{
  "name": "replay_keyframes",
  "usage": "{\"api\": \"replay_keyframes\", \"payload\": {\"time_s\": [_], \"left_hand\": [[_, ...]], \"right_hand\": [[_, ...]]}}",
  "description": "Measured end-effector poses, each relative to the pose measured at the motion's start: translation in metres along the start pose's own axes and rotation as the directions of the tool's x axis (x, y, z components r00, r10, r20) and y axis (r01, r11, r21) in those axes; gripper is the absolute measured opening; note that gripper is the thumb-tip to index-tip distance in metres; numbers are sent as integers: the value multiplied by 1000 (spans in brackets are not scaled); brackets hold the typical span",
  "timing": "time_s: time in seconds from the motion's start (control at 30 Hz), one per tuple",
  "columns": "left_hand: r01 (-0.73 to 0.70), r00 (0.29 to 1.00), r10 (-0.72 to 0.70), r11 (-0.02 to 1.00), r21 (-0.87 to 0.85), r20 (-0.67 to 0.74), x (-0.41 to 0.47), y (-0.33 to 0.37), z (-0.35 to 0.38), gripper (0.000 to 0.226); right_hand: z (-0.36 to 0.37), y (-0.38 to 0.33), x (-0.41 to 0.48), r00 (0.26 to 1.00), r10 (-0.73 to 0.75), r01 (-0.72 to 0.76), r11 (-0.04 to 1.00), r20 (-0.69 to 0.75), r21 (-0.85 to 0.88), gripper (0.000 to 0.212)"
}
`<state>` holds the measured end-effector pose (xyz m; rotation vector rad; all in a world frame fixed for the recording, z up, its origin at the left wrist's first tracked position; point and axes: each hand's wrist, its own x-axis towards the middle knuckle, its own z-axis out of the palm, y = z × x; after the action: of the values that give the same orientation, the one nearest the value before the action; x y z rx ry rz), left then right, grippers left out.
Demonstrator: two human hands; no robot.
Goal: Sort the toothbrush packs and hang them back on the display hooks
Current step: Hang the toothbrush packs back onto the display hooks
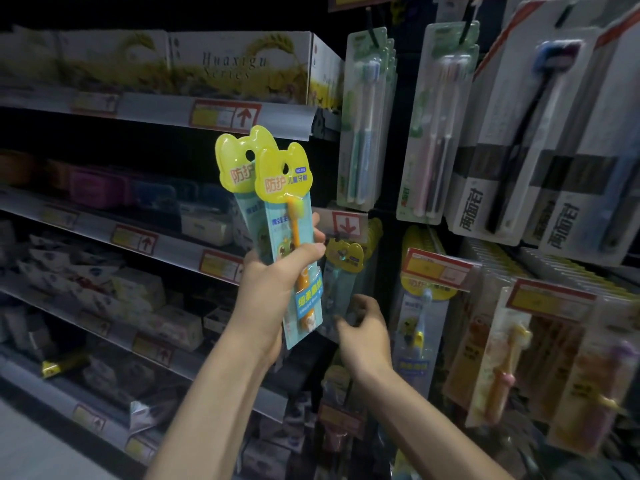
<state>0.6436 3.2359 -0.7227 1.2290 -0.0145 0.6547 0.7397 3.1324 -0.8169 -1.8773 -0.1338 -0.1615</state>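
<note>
– Where are the packs held?
– Two yellow-topped toothbrush packs [287,216] are clamped upright in the left hand [273,289], before the shelves [156,110].
– The right hand [363,330]?
– Curled beside a hanging pack [344,258]; whether it is gripped cannot be told.

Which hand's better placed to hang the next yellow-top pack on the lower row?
Right, probably. The right hand is empty and sits beside the hanging yellow-top pack on the lower row; the left hand is busy gripping the held packs, so it would likely just pass one across.
</note>
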Motion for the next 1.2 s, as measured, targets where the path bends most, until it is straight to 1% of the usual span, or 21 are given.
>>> {"api": "replay_keyframes", "payload": {"time_s": [0.07,0.1,0.17,0.23,0.3,0.4,0.47,0.57,0.67,0.73,0.8,0.87,0.93,1.0,1.07,1.13,1.2], "left_hand": [[17,1000,-17,1000,3,-15,-3,-1,0,20],[27,999,-27,1000,3,-17,-5,-1,0,19],[48,999,-48,999,7,-23,-8,-2,1,17],[83,995,-83,996,8,-50,-12,-4,1,12],[135,987,-136,991,-16,-90,-17,-8,0,6],[170,976,-174,985,-42,-129,-26,-13,0,13],[166,978,-168,986,-27,-122,-33,-14,-1,16],[178,979,-178,984,0,-96,-46,-17,-1,14],[251,962,-256,966,-60,-97,-66,-20,1,14],[306,945,-315,946,-108,-83,-80,-24,3,24],[350,931,-362,925,-147,-57,-91,-25,5,31],[408,908,-419,895,-181,-24,-97,-25,8,31],[463,882,-471,863,-203,6,-99,-25,9,32],[478,875,-483,858,-187,18,-99,-26,10,42],[460,886,-463,869,-181,31,-98,-27,9,51],[440,897,-439,881,-174,51,-95,-30,7,46],[423,905,-424,890,-170,36,-90,-33,5,35]], "right_hand": [[-4,1,-10,1000,-5,4,1000,30,5,56],[-6,2,-16,999,-7,7,1000,44,19,60],[-12,0,-27,998,-24,22,999,63,37,60],[-22,-5,-37,996,-59,55,997,71,55,51],[-36,-12,-45,992,-100,94,993,73,75,36],[-56,-27,-58,982,-173,162,978,79,133,15],[-65,-35,-65,969,-231,213,960,83,179,10],[-73,-46,-74,949,-294,267,942,116,201,10],[-77,-52,-81,931,-295,240,938,215,248,16],[-80,-53,-84,915,-296,222,937,276,268,21],[-83,-52,-88,890,-286,168,930,355,327,24],[-87,-50,-91,866,-285,146,930,411,337,22],[-91,-47,-92,858,-283,150,937,430,316,16],[-95,-43,-92,872,-251,117,941,421,319,11],[-96,-38,-91,905,-211,66,928,369,368,9],[-99,-33,-91,944,-158,16,899,291,437,10],[-104,-30,-91,970,-108,-13,872,218,490,9]]}}
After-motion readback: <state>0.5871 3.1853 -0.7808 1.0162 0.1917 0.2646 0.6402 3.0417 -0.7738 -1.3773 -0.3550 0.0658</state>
